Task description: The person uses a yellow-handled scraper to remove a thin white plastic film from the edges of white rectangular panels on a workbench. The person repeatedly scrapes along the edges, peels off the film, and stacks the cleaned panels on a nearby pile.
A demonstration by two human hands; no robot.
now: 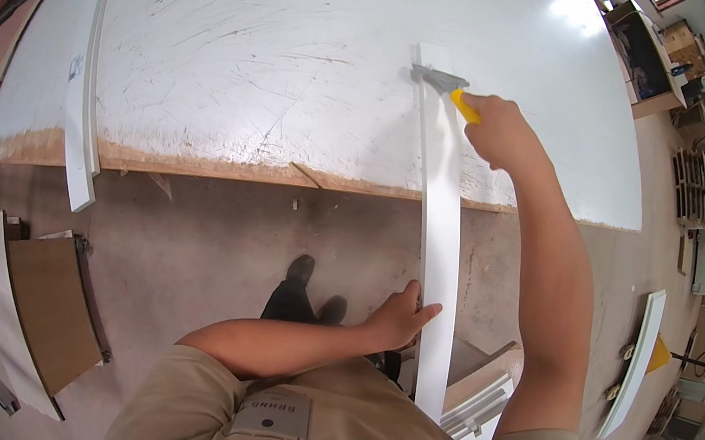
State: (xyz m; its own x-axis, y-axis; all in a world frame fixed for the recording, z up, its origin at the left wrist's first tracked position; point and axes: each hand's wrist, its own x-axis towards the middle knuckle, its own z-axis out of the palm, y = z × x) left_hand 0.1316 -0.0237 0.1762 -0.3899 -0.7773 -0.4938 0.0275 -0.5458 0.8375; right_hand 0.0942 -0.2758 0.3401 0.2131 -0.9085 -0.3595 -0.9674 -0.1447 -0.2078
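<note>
A long, narrow white board (pixel 440 226) lies with its far end on the white worktable (pixel 241 50), and its near end reaches past the table's front edge toward my body. My left hand (pixel 403 317) grips its left edge near that end, thumb on top. Near the far end, my right hand (pixel 498 133) is closed round the yellow handle of a scraper (pixel 465 104). The scraper's grey blade spans the board, its tip slightly past the left edge; the blade is a little blurred.
More white strips (pixel 84 93) lie at the table's left, overhanging its worn front edge. Brown and white panels (pixel 40 306) lean at lower left. Beside my right side are stacked white strips (pixel 478 407). A white panel (pixel 634 364) stands farther right.
</note>
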